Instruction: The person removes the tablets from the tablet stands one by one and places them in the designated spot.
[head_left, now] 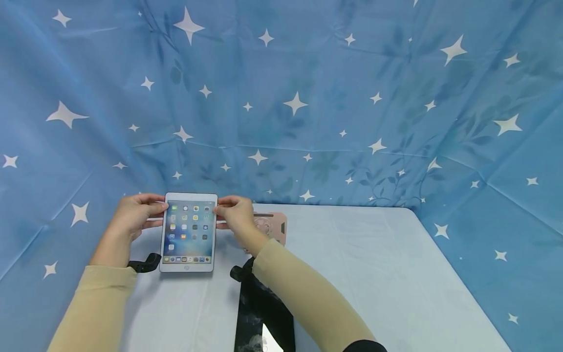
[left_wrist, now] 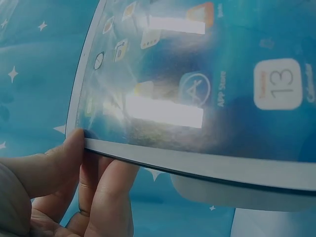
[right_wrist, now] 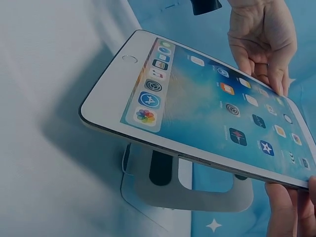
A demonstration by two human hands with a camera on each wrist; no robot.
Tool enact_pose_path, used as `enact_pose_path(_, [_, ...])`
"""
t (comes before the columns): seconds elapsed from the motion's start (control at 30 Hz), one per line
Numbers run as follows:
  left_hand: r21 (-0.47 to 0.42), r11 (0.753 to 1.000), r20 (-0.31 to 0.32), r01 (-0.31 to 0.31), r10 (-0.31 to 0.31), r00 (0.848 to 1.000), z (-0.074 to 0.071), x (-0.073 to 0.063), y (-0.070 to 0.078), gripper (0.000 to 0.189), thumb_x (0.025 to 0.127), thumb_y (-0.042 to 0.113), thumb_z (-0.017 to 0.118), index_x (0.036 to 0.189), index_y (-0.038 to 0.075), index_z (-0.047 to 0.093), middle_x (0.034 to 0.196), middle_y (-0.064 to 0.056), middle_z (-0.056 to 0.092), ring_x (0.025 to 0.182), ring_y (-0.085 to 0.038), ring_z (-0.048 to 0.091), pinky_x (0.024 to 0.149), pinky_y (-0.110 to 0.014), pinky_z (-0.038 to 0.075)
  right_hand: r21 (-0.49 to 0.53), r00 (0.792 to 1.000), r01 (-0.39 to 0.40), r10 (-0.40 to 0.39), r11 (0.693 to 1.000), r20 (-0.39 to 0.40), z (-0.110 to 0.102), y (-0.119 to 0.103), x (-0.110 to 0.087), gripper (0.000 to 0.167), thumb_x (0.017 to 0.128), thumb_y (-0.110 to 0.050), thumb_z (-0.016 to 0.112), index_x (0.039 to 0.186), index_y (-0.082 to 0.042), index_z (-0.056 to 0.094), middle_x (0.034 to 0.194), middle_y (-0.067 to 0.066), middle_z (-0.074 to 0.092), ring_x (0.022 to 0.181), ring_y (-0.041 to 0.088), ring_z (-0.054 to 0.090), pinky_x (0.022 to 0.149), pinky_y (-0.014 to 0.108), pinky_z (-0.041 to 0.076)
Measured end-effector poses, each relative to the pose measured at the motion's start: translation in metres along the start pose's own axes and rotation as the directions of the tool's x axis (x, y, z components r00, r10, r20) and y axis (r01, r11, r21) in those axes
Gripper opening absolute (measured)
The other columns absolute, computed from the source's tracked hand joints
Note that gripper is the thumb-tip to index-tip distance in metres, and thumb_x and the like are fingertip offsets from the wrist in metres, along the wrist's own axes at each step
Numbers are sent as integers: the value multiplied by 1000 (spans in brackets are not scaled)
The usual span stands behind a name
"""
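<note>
A white tablet (head_left: 188, 232) with a lit screen of app icons is held tilted over the table. At its upper left edge my left hand (head_left: 132, 215) pinches it, thumb (left_wrist: 74, 143) on the front corner and fingers behind. Opposite, my right hand (head_left: 239, 217) grips the upper right edge between thumb and fingers. Beneath the tablet in the right wrist view is a grey stand (right_wrist: 197, 200) with a black pad (right_wrist: 161, 168); whether the tablet touches it I cannot tell.
A pink case-like piece (head_left: 278, 225) lies behind my right wrist, partly covered. Below my right forearm is a glossy black slab (head_left: 248, 313) reflecting light. The white-covered table (head_left: 374, 254) meets a blue star-patterned curtain (head_left: 325, 122) at the back and sides.
</note>
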State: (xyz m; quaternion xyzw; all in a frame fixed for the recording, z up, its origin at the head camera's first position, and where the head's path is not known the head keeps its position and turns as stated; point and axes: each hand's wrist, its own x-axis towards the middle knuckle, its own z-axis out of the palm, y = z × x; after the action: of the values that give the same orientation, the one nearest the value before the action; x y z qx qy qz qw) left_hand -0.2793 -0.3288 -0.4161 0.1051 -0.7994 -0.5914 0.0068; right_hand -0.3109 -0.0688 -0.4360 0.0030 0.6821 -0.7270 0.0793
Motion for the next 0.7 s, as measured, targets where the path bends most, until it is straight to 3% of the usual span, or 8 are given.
enact_pose_path(0.47, [-11,1000,53,20,-20,998,6,-6,-6,48,106,17,70,147,-4,56,89,17,71,83,-4,74,78,-30,69,-13,999,-34,34,999,10,-9,8,-2,15,95,-6,82,103,-18,81,93,5,76,78,18,78,63,33,68])
enact_pose_path(0.7, [-22,999,39,47,-46,998,10,-9,-10,42,105,16,71,141,-1,60,86,16,72,80,-5,74,75,-30,69,-27,998,-60,61,998,14,-12,9,-6,16,94,-5,82,103,-19,81,94,5,77,78,17,78,61,32,67])
